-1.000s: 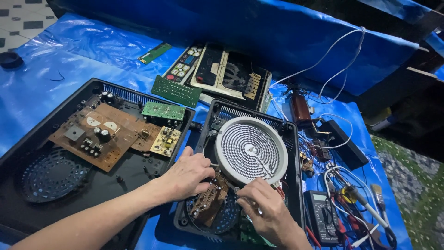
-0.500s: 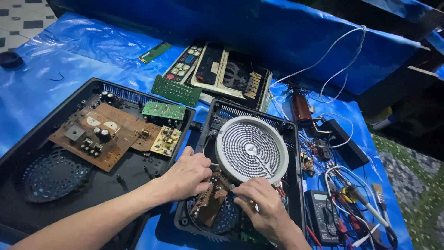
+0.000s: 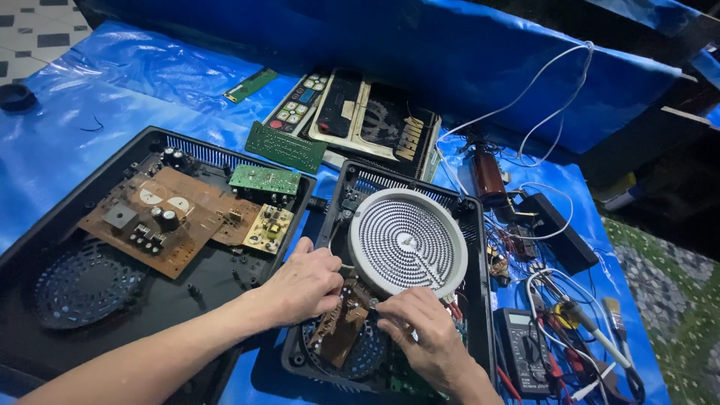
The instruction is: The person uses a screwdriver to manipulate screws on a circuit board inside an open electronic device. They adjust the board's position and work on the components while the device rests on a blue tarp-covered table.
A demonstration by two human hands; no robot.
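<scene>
— Circuit board (image 3: 337, 330), the small brown one: where does it sit?

— Inside the near end of the right-hand black casing (image 3: 480, 247), tilted on edge. My left hand (image 3: 300, 285) steadies it from the left, fingers curled loosely against it; my right hand (image 3: 420, 330) pinches its top corner, closed on it, likely to hold it clear of the round white heating coil (image 3: 405, 244).

— And around?

— Left, a second open casing (image 3: 45, 247) with boards. Right, a multimeter (image 3: 525, 349), wires. Blue plastic sheet (image 3: 112, 82) covers the bench; tiled floor far left.
</scene>
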